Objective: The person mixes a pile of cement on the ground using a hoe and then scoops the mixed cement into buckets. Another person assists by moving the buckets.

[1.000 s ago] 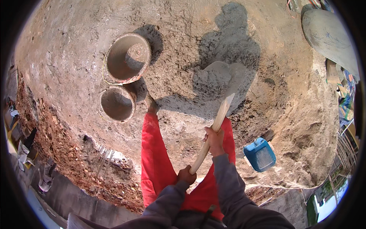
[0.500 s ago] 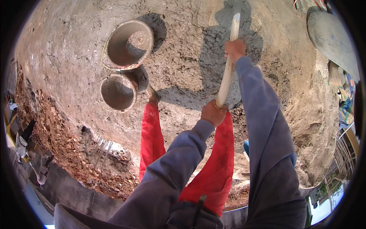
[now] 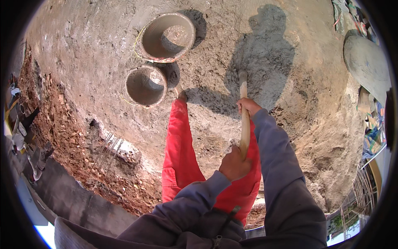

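Observation:
A pale wooden tool handle (image 3: 245, 135) runs away from my body toward wet grey mortar (image 3: 207, 79). My left hand (image 3: 235, 164) is wrapped round its near end, close to my thigh. Farther along, my right hand (image 3: 249, 107) grips the same handle. The far end meets the mortar inside my shadow, and I cannot make out the tool's head there. Left of the handle stand two mud-coated buckets. The larger bucket (image 3: 152, 36) is farther off and has some grey mix in it; the smaller bucket (image 3: 139, 84) is nearer, beside my foot.
Broken reddish rubble (image 3: 66, 137) with thin metal rods (image 3: 107, 150) lies at the left, above a grey wall (image 3: 83, 207). A large rounded grey sheet (image 3: 367, 62) lies at the far right, near crumpled bags (image 3: 374, 133). A sand heap (image 3: 331, 166) slopes up on the right.
Both hands have drawn the handle back toward my body, and its far end has come nearer. The view has shifted, so the buckets appear farther up and to the right.

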{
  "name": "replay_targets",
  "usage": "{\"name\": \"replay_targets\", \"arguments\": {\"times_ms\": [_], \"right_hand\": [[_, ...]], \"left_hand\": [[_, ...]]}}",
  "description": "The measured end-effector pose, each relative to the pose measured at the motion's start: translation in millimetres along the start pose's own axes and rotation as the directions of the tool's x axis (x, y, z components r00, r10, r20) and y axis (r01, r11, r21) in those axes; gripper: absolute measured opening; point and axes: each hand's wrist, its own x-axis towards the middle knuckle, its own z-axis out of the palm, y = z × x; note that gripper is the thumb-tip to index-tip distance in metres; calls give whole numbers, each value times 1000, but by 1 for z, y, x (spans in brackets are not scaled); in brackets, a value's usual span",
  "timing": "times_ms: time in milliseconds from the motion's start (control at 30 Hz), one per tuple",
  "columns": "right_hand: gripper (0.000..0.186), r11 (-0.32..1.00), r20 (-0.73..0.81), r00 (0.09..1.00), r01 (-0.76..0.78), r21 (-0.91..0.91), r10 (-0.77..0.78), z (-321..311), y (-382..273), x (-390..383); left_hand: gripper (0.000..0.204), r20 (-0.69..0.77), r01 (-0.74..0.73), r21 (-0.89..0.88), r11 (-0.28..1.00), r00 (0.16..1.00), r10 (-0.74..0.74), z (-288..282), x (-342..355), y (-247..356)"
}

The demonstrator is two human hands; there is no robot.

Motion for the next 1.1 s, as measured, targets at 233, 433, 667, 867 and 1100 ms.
{"name": "replay_targets", "arguments": {"times_ms": [233,433,667,867,1100], "right_hand": [[17,981,54,997,-67,181,58,67,-51,-87],[15,897,-159,986,120,426,-56,200,-65,-200],[19,780,-202,922,387,492,-331,363,-22,-180],[20,858,-89,946,320,402,-312,392,-24,-50],[18,489,-320,791,584,648,-521,235,-51,-173]], "left_hand": [[41,122,-309,85,947,947,298,-101,-77,18],[49,52,-475,-34,879,878,476,-228,-199,-25],[10,-511,-34,397,917,822,252,-261,-168,-210],[10,-745,72,302,951,640,188,-270,2,-341],[19,-462,-296,591,750,638,616,-253,75,-223]]}}
